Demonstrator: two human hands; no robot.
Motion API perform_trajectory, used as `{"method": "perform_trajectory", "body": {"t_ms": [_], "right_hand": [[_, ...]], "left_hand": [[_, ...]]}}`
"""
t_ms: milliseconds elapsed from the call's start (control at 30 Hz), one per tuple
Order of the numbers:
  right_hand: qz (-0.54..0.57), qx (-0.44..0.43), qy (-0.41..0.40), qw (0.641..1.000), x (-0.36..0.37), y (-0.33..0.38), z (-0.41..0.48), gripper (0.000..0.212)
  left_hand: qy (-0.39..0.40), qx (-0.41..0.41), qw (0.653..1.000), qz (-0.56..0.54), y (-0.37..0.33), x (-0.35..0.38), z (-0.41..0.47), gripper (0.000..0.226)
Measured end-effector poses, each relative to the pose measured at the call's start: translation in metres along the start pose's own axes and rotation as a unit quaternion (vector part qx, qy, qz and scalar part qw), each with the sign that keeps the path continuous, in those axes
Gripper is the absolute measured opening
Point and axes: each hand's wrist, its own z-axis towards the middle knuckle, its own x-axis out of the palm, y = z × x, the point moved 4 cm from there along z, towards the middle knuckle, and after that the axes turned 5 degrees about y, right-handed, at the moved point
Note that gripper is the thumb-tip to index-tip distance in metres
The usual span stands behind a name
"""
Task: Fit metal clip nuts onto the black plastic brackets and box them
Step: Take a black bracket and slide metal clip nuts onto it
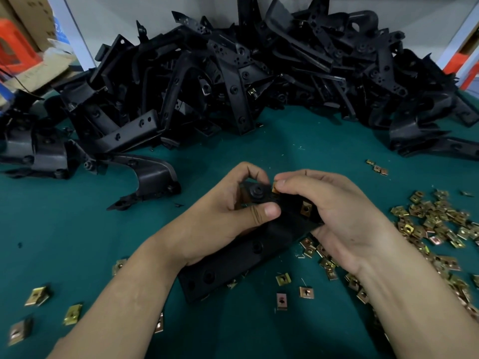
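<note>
Bracket (pixel 233 265), black plastic, held low-centre over green table (pixel 298 141), long end slanting toward left forearm. Left hand (pixel 228 216) grip curled round bracket's upper end, thumb pressed on top face. Right hand (pixel 334 211) grip pinched tight on brass-coloured clip nut (pixel 275 188) at bracket's top edge, thumb and forefinger together. Second clip nut (pixel 306 209) already seated on bracket under right palm. Loose clip nuts (pixel 435 224) scattered on table at right; bracket pile (pixel 233 73) heaped behind.

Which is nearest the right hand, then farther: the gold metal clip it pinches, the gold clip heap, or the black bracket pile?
1. Gold metal clip nut, pinched by right hand.
2. Heap of gold clip nuts, right side.
3. Black plastic bracket pile, at back.
</note>
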Motion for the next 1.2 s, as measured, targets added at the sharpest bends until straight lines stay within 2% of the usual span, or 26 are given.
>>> {"method": "perform_trajectory", "body": {"t_ms": [200, 367, 633, 700, 900, 967, 1067, 1200], "right_hand": [[-0.018, -0.005, -0.001, 1.0, 0.0, -0.002, 0.001, 0.024], [-0.023, -0.02, 0.006, 1.0, 0.003, 0.0, 0.0, 0.011], [-0.063, -0.039, 0.023, 0.997, 0.003, -0.004, 0.003, 0.021], [-0.053, -0.042, 0.024, 0.997, 0.001, -0.005, 0.005, 0.03], [0.022, -0.08, -0.008, 0.997, -0.001, -0.001, 0.007, 0.026], [-0.014, -0.115, -0.001, 0.993, -0.004, 0.003, 0.007, 0.017], [-0.106, -0.167, 0.03, 0.98, -0.005, 0.008, 0.004, 0.025], [-0.185, -0.211, -0.001, 0.96, -0.007, 0.016, 0.003, 0.027]], "left_hand": [[-0.006, 0.001, 1.0, -0.013, 0.0, 0.0, 0.0, 0.031], [-0.001, 0.01, 1.0, -0.018, -0.001, 0.001, 0.001, 0.035], [-0.011, 0.025, 1.0, 0.005, 0.001, -0.001, 0.002, 0.026], [-0.02, 0.028, 0.999, -0.019, -0.001, -0.001, 0.002, 0.024], [-0.085, 0.05, 0.992, -0.078, -0.004, -0.007, 0.001, 0.016], [-0.1, 0.059, 0.989, -0.09, -0.006, -0.011, -0.002, 0.018], [-0.099, 0.064, 0.988, -0.098, -0.006, -0.014, -0.005, 0.02], [-0.112, 0.07, 0.988, -0.082, -0.009, -0.014, -0.008, 0.017]]}}
